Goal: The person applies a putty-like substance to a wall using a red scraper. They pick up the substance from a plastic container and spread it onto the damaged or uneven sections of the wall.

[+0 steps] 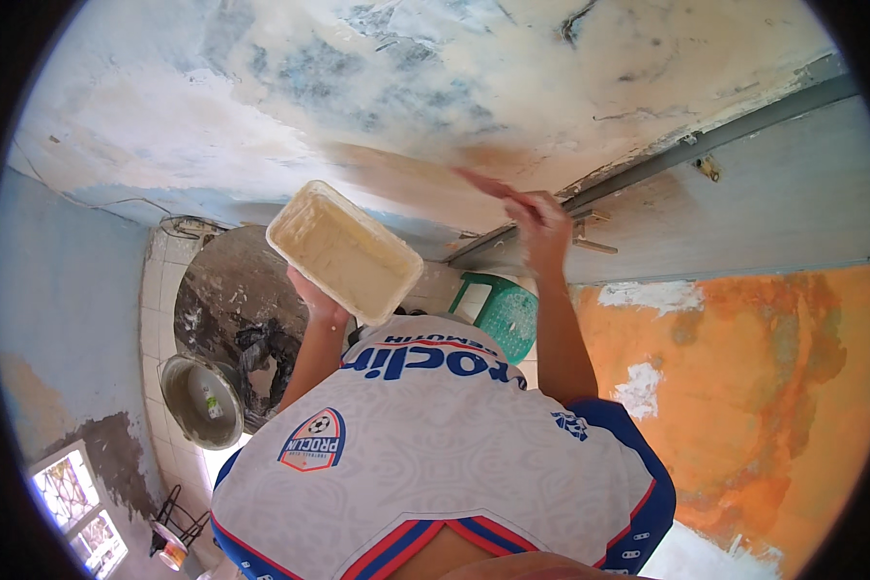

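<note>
At the far left a round metal basin (201,400) sits on the tiled floor below a dark, stained patch of ground. Just right of it the left hand (317,302) is raised under a cream rectangular tray (344,251), fingers wrapped against its underside and gripping it, the open face turned toward the wall and coated with pale filler. Behind the tray a green plastic stool (505,317) stands on the floor. Further right the right hand (536,220) is lifted to the patchy wall (290,97), fingers clenched on a flat blade (481,182) (blurred, so its exact shape is hard to tell) that lies against a fresh tan smear. The step in hand looks like spreading filler across the wall. The next move probably calls for keeping the blade pressed flat and steady, then bringing it to the tray for more.
</note>
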{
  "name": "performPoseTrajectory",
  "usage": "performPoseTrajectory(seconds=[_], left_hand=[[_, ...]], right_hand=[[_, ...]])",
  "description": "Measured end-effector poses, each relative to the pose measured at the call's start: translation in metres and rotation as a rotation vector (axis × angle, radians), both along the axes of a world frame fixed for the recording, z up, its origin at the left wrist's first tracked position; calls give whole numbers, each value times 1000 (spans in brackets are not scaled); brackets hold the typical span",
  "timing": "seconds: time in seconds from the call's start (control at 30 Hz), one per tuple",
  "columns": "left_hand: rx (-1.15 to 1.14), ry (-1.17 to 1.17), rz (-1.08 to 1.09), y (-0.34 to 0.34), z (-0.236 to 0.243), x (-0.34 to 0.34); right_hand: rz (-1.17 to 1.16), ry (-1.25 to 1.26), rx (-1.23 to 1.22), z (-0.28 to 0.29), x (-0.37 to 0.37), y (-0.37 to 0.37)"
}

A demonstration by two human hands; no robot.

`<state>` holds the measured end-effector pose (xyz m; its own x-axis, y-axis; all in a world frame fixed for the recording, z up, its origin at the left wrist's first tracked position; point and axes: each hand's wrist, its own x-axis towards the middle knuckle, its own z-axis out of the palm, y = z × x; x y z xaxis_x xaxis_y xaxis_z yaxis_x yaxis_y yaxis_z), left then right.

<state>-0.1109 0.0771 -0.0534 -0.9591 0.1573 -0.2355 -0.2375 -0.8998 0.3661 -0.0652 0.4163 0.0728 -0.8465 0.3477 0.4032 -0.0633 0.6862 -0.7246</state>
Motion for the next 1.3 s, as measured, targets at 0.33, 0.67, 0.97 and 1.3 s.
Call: performPoseTrajectory(seconds=[0.33, 0.67, 0.97, 1.3], left_hand=[[-73, -83, -22, -13, -96, -2], [8, -68, -126, -7, -99, 8], [96, -3, -144, -8, -101, 15], [0, -79, -149, -19, -111, 15]], right_hand=[[-326, 495, -384, 86, 31, 48], [-96, -141, 7, -18, -34, -12], [-175, 309, -227, 69, 32, 35], [-215, 65, 186, 27, -14, 36]])
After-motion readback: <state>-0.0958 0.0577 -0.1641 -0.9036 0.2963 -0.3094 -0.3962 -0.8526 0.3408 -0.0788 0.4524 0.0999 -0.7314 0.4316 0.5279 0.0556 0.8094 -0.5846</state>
